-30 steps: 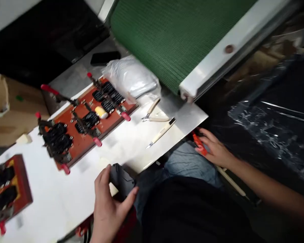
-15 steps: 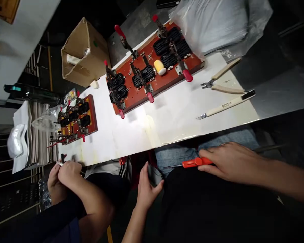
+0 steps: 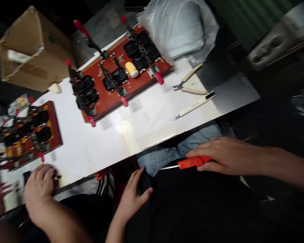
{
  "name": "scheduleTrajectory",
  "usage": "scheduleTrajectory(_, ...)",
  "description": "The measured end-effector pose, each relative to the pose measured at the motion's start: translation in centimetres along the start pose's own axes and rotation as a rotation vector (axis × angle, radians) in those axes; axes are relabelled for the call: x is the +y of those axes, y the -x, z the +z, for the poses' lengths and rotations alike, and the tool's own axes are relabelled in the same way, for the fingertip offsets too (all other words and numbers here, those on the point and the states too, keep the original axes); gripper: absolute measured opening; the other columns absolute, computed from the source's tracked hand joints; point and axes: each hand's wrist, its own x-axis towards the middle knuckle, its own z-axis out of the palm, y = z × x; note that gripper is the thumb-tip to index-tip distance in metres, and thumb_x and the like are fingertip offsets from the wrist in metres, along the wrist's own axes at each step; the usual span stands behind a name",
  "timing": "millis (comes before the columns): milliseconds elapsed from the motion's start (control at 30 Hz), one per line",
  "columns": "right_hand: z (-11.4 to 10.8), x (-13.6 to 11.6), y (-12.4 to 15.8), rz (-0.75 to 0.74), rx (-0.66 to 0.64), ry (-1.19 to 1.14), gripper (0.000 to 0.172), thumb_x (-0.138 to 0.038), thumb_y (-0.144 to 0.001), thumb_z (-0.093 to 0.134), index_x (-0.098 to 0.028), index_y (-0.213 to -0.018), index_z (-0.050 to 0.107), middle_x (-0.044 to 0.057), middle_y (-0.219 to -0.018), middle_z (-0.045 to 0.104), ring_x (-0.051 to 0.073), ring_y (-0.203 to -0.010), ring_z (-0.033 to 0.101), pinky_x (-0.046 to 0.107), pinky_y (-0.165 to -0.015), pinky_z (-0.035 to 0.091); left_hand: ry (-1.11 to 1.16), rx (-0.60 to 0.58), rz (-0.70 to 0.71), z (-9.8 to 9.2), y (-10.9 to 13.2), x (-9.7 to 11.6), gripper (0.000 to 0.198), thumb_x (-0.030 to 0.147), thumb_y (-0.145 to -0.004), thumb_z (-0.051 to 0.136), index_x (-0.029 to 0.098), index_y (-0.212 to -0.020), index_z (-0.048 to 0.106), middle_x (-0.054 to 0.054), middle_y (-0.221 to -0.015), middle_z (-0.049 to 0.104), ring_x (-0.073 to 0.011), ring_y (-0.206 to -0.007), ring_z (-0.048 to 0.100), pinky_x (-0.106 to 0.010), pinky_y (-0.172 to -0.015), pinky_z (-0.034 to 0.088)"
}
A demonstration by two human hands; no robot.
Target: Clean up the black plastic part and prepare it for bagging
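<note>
Your right hand (image 3: 225,155) is resting over your lap, just below the near edge of the tabletop (image 3: 152,121), and its grip is closing around the red handle of a screwdriver (image 3: 190,163). The thin metal shaft of this tool is pointing to the left, across the blue jeans (image 3: 167,153). Your left hand (image 3: 131,195) is also lying below the near edge, fingers spread and released, pressing lightly on something dark that I cannot tell clearly.

On the tabletop, near its far edge, a large red-brown jig board (image 3: 121,74) is sitting at an angle, carrying black parts, red-tipped clamps and a small yellow-white cylinder (image 3: 131,69). To the right of it, toward the right end of the tabletop, cream-handled pliers (image 3: 190,84) are lying just beside a cream-handled knife (image 3: 192,107). A clear plastic bag (image 3: 179,30) is resting at the far right corner. A smaller jig board (image 3: 27,133) is lying toward the left end, and a cardboard box (image 3: 27,50) is standing beyond the far edge on the left.

At the near left corner, the two hands of another person (image 3: 39,185) are working at the edge of the tabletop; they are blurred.
</note>
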Motion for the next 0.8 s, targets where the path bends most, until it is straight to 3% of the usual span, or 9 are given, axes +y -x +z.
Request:
scheduleTrajectory(67,-0.8,1.0,2.8,0.052,0.042,0.019,0.039,-0.033,-0.102,0.059,-0.036,-0.141,0.064,0.002,-0.136,0.07,0.027,-0.118,0.068,0.039,-0.096,0.051,0.016,-0.08,0.04,-1.8,-0.9,1.3,0.066,0.049,-0.099,0.062,0.039,-0.16,0.039,-0.009,-0.164,0.045,-0.0323,-0.154,0.045,-0.06,-0.129,0.037)
scheduleTrajectory(133,-1.3,1.6,5.8,0.166,0.173,0.098,0.041,-0.026,-0.098,0.058,-0.035,-0.138,0.065,0.004,-0.145,0.062,0.03,-0.127,0.06,0.044,-0.104,0.049,0.034,-0.141,0.099,-3.0,-2.0,2.8,0.064,0.051,-0.099,0.062,0.042,-0.159,0.041,-0.008,-0.166,0.042,-0.0347,-0.156,0.042,-0.063,-0.129,0.034)
scheduleTrajectory(267,-0.8,2.5,10.5,0.491,0.507,0.235,0.042,-0.02,-0.094,0.056,-0.028,-0.135,0.065,0.009,-0.134,0.062,0.031,-0.115,0.061,0.044,-0.092,0.053,0.16,-0.305,0.234,-4.1,-4.1,6.7,0.07,0.061,-0.095,0.064,0.042,-0.158,0.041,-0.008,-0.17,0.037,-0.0401,-0.16,0.033,-0.068,-0.131,0.026)
scheduleTrajectory(367,0.6,4.4,10.2,0.561,0.649,0.148,0.045,-0.015,-0.095,0.054,-0.027,-0.138,0.062,0.009,-0.132,0.063,0.029,-0.117,0.063,0.043,-0.097,0.055,0.367,-0.352,0.293,-4.4,-5.6,10.4,0.081,0.075,-0.086,0.068,0.038,-0.155,0.044,-0.012,-0.165,0.042,-0.0436,-0.152,0.044,-0.063,-0.123,0.043)
scheduleTrajectory(467,2.7,7.9,6.6,0.549,0.741,-0.002,0.049,-0.01,-0.091,0.053,-0.025,-0.137,0.061,0.01,-0.133,0.063,0.03,-0.125,0.062,0.046,-0.109,0.052,0.566,-0.298,0.263,-4.6,-6.8,14.1,0.086,0.084,-0.072,0.075,0.037,-0.141,0.053,-0.016,-0.146,0.056,-0.0386,-0.117,0.067,-0.052,-0.094,0.062)
scheduleTrajectory(533,3.9,10.2,4.0,0.615,0.829,-0.043,0.046,-0.01,-0.088,0.051,-0.02,-0.132,0.061,0.014,-0.126,0.066,0.032,-0.119,0.065,0.05,-0.104,0.057,0.705,-0.235,0.185,-4.8,-7.2,15.9,0.09,0.087,-0.062,0.08,0.035,-0.132,0.057,-0.015,-0.132,0.062,-0.0299,-0.092,0.07,-0.044,-0.077,0.062)
scheduleTrajectory(600,4.4,11.5,2.7,0.628,0.894,-0.027,0.041,-0.011,-0.087,0.048,-0.018,-0.125,0.06,0.015,-0.117,0.066,0.033,-0.106,0.07,0.051,-0.091,0.063,0.907,-0.137,0.08,-5.1,-7.3,16.7,0.088,0.087,-0.055,0.084,0.032,-0.12,0.06,-0.013,-0.123,0.064,-0.0235,-0.079,0.066,-0.034,-0.06,0.056)
scheduleTrajectory(700,4.0,11.0,3.7,0.565,1.003,-0.021,0.034,-0.015,-0.093,0.042,-0.029,-0.118,0.059,0.011,-0.113,0.064,0.028,-0.086,0.072,0.048,-0.076,0.067,1.19,0.09,-0.04,-6.0,-8.0,15.9,0.073,0.073,-0.059,0.092,0.029,-0.107,0.058,-0.011,-0.108,0.068,-0.0207,-0.074,0.066,-0.022,-0.044,0.041)
scheduleTrajectory(800,1.5,7.6,5.2,0.517,1.11,-0.13,0.02,-0.034,-0.103,0.045,-0.042,-0.112,0.061,0.011,-0.115,0.064,0.032,-0.086,0.07,0.055,-0.073,0.064,1.219,0.347,-0.073,-7.5,-9.9,13.5,0.065,0.055,-0.069,0.094,0.029,-0.113,0.055,-0.002,-0.085,0.07,-0.014,-0.058,0.062,-0.021,-0.049,0.044)
